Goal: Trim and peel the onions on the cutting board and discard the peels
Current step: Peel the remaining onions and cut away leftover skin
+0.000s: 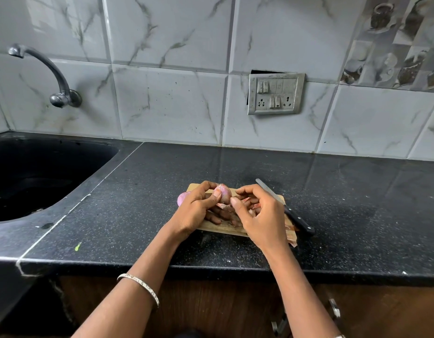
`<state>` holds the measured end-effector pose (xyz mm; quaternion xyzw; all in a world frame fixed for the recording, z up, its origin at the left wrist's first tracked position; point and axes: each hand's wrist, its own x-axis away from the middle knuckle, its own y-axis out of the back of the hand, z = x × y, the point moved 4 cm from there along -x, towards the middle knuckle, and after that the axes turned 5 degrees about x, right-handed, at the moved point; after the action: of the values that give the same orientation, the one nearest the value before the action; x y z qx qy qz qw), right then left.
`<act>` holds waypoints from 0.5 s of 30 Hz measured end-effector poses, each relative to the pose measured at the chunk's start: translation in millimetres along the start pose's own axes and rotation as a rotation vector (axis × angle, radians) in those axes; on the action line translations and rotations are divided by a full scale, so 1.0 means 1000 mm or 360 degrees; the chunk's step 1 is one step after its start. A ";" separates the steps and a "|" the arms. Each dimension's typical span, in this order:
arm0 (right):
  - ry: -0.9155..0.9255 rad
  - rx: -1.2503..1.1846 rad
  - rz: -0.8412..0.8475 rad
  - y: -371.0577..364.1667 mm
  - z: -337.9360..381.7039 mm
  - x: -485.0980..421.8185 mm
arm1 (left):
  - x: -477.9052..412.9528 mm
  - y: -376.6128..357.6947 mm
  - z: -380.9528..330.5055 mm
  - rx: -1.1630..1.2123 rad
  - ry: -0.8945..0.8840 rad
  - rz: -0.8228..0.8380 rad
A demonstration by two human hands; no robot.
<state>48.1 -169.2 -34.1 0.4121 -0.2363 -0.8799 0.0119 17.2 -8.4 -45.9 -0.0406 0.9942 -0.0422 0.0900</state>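
Observation:
My left hand point(197, 211) holds a pale pink onion point(224, 193) above the wooden cutting board point(212, 225), thumb pressed on its side. My right hand point(259, 213) is at the onion's lower right, with thumb and forefinger pinching a bit of skin there. A second pink onion point(182, 198) lies on the board behind my left hand, mostly hidden. Loose brownish peels point(292, 236) lie on the board under and beside my right hand. A black-handled knife point(287, 209) rests along the board's right edge, blade pointing away.
The board sits on a black speckled counter point(357, 203). A black sink point(35, 176) with a metal tap point(52, 76) lies to the left. A switch plate point(275, 93) is on the tiled wall behind. The counter's front edge runs just below my forearms.

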 end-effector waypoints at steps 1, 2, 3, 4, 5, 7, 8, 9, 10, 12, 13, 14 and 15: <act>0.0011 -0.0014 0.0010 -0.001 0.000 0.000 | 0.000 0.000 0.000 -0.0009 0.0003 0.0005; 0.0018 -0.0009 0.0015 -0.001 -0.001 0.000 | 0.000 0.000 0.000 -0.0017 0.0004 0.0009; 0.0022 0.0008 0.0017 -0.002 -0.002 -0.001 | 0.001 0.000 -0.001 -0.0025 0.0005 0.0014; 0.0025 0.0024 0.0017 -0.002 -0.003 -0.001 | 0.001 -0.001 -0.001 -0.0034 0.0003 0.0025; 0.0027 0.0039 0.0018 -0.003 -0.004 -0.002 | 0.001 -0.001 -0.002 -0.0043 0.0001 0.0039; 0.0029 0.0063 0.0032 -0.004 -0.006 -0.002 | 0.001 -0.002 -0.002 -0.0062 0.0000 0.0064; 0.0024 0.0069 0.0044 -0.005 -0.006 -0.002 | 0.000 -0.002 -0.002 -0.0069 0.0002 0.0075; 0.0015 0.0069 0.0055 -0.006 -0.007 -0.002 | 0.000 -0.002 -0.002 -0.0074 0.0005 0.0089; 0.0006 0.0069 0.0067 -0.006 -0.008 -0.002 | 0.000 -0.002 -0.001 -0.0076 0.0008 0.0102; 0.0004 0.0094 0.0078 -0.007 -0.009 -0.002 | -0.001 -0.003 -0.001 -0.0077 0.0011 0.0129; 0.0006 0.0115 0.0075 -0.007 -0.010 -0.002 | -0.001 -0.003 0.000 -0.0080 0.0009 0.0139; 0.0002 0.0138 0.0068 -0.007 -0.011 -0.002 | -0.001 -0.002 0.000 -0.0083 0.0005 0.0147; -0.0011 0.0159 0.0058 -0.007 -0.013 -0.002 | -0.001 -0.002 0.000 -0.0084 0.0002 0.0153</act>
<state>60.5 -168.0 -42.9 0.4048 -0.2875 -0.8680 0.0066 18.2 -10.6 -45.4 0.0049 0.9958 -0.0115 0.0902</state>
